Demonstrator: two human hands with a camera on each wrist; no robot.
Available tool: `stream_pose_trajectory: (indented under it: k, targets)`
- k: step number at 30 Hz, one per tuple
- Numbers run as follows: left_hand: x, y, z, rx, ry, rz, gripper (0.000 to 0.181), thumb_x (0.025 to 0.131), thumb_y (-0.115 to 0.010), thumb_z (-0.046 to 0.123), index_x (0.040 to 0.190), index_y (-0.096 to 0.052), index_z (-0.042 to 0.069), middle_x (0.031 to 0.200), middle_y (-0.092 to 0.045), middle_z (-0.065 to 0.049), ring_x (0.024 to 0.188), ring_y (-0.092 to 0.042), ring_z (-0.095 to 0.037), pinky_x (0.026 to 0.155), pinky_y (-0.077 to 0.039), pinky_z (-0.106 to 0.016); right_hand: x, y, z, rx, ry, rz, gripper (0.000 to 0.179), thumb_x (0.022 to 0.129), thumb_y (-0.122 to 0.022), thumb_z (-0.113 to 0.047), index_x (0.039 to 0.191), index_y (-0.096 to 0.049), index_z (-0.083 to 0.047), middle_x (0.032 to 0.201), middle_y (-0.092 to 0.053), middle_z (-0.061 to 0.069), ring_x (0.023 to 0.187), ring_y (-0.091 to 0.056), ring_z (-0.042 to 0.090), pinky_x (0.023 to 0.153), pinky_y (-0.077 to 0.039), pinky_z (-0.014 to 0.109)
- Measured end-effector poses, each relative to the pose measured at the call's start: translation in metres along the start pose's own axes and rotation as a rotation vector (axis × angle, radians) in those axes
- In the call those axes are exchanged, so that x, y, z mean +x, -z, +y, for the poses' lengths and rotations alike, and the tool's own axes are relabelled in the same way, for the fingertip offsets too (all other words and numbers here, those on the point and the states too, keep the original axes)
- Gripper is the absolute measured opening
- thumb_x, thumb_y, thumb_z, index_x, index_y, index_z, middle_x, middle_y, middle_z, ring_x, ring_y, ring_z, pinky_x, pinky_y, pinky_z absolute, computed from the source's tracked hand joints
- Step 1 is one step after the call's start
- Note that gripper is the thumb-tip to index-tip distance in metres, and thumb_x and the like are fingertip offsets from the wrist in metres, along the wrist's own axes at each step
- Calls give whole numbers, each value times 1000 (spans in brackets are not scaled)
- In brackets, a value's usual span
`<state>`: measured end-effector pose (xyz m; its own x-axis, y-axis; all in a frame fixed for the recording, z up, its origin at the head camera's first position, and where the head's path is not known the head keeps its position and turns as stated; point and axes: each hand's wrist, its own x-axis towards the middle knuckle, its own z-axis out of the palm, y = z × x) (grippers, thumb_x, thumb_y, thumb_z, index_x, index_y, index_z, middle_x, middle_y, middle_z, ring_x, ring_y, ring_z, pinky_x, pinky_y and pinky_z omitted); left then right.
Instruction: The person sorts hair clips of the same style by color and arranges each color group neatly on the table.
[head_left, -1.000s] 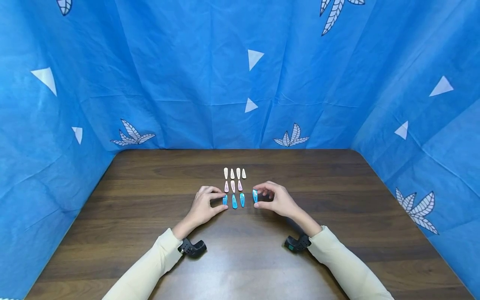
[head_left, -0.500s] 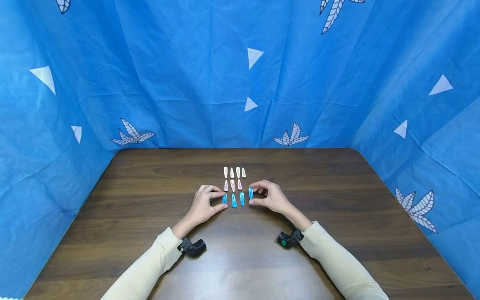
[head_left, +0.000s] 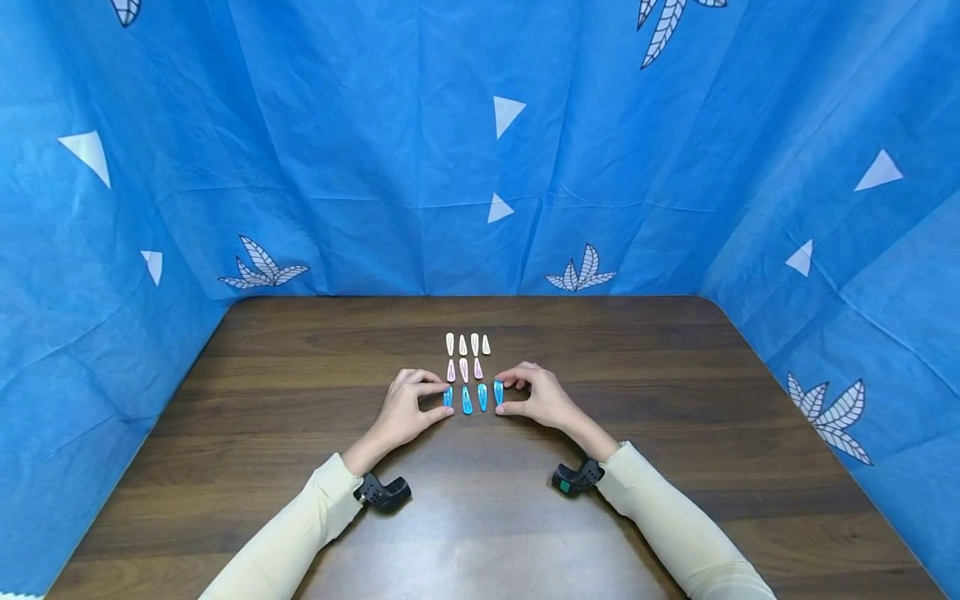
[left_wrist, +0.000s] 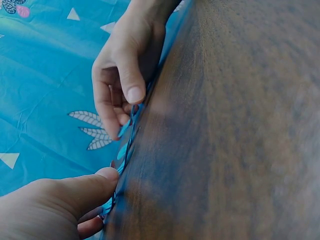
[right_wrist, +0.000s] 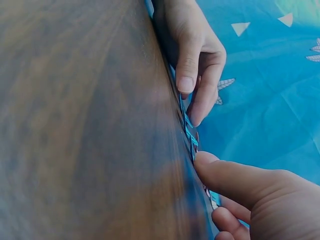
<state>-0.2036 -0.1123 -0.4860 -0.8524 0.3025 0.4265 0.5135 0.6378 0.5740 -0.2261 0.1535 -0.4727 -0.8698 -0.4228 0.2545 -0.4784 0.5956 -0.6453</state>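
In the head view, a row of blue snap hair clips lies nearest the person. My left hand point(head_left: 405, 410) holds the leftmost blue hair clip point(head_left: 447, 397) by its two ends, between thumb and fingers. At the other end of the row, my right hand point(head_left: 538, 398) grips the rightmost blue hair clip point(head_left: 498, 393) in the same way. Two more blue clips lie between them, one slightly tilted point(head_left: 467, 400) and one upright point(head_left: 482, 397). Both wrist views look along the table at a low angle, each thumb point(left_wrist: 102, 182) partly hiding its clip.
Behind the blue row lie three pink hair clips point(head_left: 463, 370). Farther back is a row of several cream hair clips point(head_left: 475, 344). The wooden table point(head_left: 480, 500) meets a blue patterned curtain point(head_left: 420, 167) at its back and sides. Each wrist wears a black camera point(head_left: 382, 493).
My right hand has moved left with its blue clip, bringing it close beside the other blue clips. The left hand has stayed in place on its clip.
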Motion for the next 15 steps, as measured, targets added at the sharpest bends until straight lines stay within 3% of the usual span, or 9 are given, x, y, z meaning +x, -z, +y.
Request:
stream_pose_trajectory:
  k: [15]
  targets:
    - [0,1,1,1,6,-3,38,74,-85,21,107,-76,5,106,-68,-5,110,-53,-29,97,-39,-50,1,-1,1,-59,-16,-33,45,72,-87,-29,112,-73,-14,93,-62,-2,84,-50,13,75,-42,29]
